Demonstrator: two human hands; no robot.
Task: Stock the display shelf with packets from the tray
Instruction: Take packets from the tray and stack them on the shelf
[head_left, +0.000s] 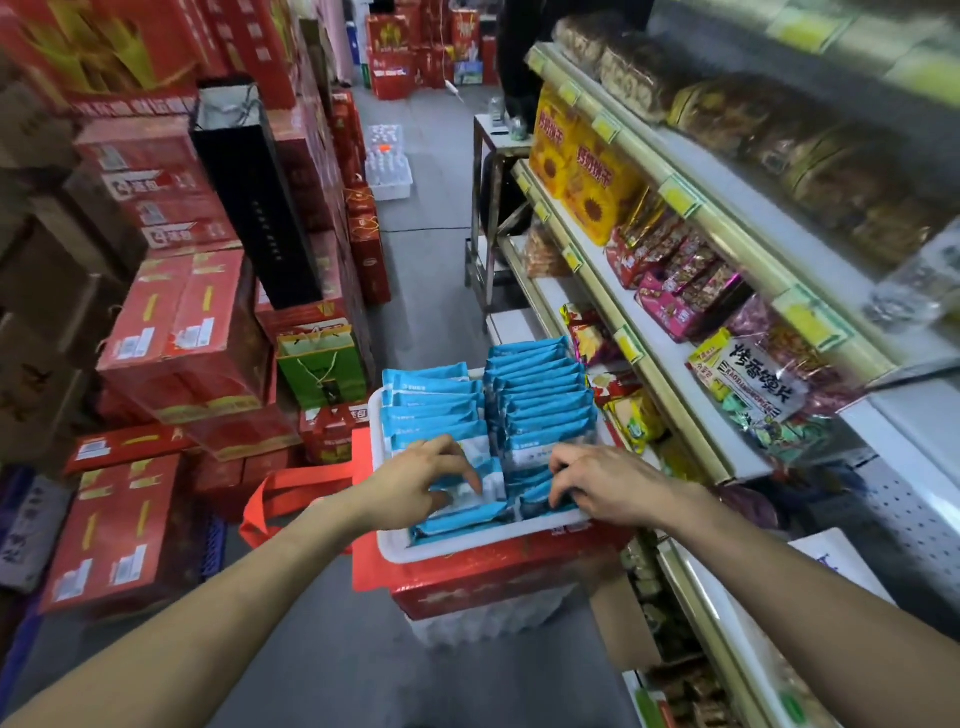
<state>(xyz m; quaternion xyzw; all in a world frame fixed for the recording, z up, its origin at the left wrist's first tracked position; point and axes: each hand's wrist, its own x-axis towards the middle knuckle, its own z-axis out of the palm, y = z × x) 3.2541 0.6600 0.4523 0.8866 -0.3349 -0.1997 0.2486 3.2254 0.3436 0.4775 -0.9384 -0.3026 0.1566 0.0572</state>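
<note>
A white tray (395, 545) stands in front of me on a red box (493, 577), filled with two rows of blue packets (540, 400). My left hand (415, 483) reaches into the near end of the left row, its fingers curled over a blue and white packet (467, 499). My right hand (608, 488) is at the near end of the right row, fingers curled down among the packets there. The display shelf (670, 364) runs along the right, its tiers holding yellow, red and pink snack bags.
Stacks of red cartons (182, 338) line the left side of the aisle, with a green gift bag (322, 364) and a tall black bag (254, 197) among them. An orange strap (291, 493) hangs left of the tray. A metal stand (493, 208) stands farther down the aisle.
</note>
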